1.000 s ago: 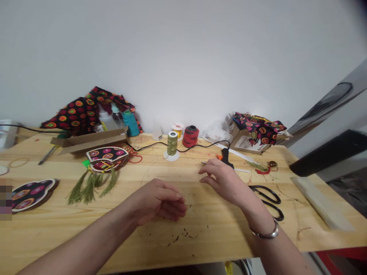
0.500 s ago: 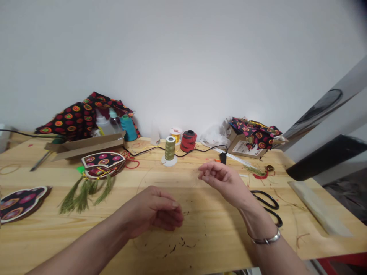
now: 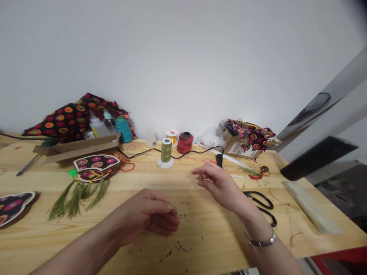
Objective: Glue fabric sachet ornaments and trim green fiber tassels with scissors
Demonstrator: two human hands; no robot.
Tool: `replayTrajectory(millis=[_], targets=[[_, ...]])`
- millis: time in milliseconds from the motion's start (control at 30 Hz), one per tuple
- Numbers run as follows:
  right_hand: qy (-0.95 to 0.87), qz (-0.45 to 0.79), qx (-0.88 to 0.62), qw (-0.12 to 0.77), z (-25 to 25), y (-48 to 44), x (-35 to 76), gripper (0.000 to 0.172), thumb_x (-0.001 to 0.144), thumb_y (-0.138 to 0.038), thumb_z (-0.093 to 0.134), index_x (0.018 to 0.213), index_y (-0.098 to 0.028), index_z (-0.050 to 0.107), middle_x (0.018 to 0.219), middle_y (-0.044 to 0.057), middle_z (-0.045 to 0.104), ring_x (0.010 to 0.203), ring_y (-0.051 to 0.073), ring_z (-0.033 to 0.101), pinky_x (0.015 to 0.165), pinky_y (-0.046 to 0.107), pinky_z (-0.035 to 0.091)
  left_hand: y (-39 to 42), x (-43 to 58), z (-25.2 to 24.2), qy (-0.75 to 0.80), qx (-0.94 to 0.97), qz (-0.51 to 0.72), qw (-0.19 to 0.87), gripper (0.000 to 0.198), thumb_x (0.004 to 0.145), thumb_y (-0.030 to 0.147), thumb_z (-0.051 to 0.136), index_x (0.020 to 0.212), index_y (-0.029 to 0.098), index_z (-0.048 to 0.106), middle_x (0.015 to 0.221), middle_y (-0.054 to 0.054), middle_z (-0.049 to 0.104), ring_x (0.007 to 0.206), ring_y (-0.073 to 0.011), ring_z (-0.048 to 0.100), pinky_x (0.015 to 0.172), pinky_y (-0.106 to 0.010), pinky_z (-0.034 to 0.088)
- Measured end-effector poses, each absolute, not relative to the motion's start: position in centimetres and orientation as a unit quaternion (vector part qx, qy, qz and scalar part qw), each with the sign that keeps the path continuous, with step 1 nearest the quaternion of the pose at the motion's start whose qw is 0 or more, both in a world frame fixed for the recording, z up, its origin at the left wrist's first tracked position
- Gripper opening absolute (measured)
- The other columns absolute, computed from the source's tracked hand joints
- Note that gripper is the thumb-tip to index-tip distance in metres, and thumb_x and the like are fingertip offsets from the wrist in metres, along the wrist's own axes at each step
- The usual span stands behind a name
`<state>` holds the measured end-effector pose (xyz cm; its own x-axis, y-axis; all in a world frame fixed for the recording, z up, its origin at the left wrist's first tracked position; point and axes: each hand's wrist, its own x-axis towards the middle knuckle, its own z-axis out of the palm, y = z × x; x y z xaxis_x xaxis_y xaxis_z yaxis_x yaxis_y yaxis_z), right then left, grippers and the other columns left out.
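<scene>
My left hand hovers low over the wooden table, its fingers curled with thumb and fingertips pinched together. My right hand is raised a little further back, its fingers also curled in a pinch, with a metal bangle on the wrist. What either hand holds is too fine to see. A faint thin thread loop lies on the wood around them, and dark thread scraps sit just in front of my left hand. Behind the hands stands a green thread spool.
Black scissors lie to the right of my right wrist, and a black glue gun with its cord lies behind it. A patterned fabric piece with green tassels lies at the left. Red and yellow spools, boxes, bottles and cloth line the wall.
My right hand has lifted slightly and curled tighter. My left hand has barely moved. The view has swung a little to the right.
</scene>
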<state>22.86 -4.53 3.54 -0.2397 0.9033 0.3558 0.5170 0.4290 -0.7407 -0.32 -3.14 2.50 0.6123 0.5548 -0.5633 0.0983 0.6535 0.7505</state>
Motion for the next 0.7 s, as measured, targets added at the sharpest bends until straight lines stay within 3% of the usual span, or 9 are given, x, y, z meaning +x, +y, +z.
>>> replayTrajectory(millis=[333, 567, 700], targets=[[-0.818, 0.232, -0.458, 0.259, 4.8, -5.2, 23.7, 0.027, 0.087, -0.009, 0.055, 0.104, -0.024, 0.069, 0.085, 0.001, 0.048, 0.079, 0.014, 0.052, 0.071, 0.027, 0.045, -2.8, -1.3, 2.6, 0.398, 0.388, 0.15, 0.817, 0.014, 0.07, 0.027, 0.073, 0.065, 0.014, 0.074, 0.065, -0.007, 0.076, 0.061, -0.0194, 0.07, 0.065, -0.033, 0.055], [-0.804, 0.216, -0.468, 0.298, 4.3, -5.0, 23.4, 0.013, 0.087, -0.014, 0.059, 0.089, -0.021, 0.07, 0.078, 0.0, 0.055, 0.075, 0.013, 0.054, 0.069, 0.025, 0.043, -2.6, -1.5, 2.8, 0.394, 0.383, 0.16, 0.82, 0.015, 0.07, 0.027, 0.073, 0.065, 0.013, 0.074, 0.065, -0.008, 0.076, 0.061, -0.0201, 0.071, 0.065, -0.033, 0.055], [-0.81, 0.211, -0.462, 0.292, 4.3, -5.1, 23.4, 0.018, 0.09, -0.016, 0.054, 0.079, -0.02, 0.067, 0.078, 0.001, 0.055, 0.076, 0.014, 0.054, 0.068, 0.026, 0.042, -2.8, -1.4, 2.8, 0.397, 0.377, 0.158, 0.822, 0.014, 0.069, 0.026, 0.073, 0.066, 0.012, 0.073, 0.065, -0.008, 0.076, 0.062, -0.0209, 0.071, 0.066, -0.035, 0.055]])
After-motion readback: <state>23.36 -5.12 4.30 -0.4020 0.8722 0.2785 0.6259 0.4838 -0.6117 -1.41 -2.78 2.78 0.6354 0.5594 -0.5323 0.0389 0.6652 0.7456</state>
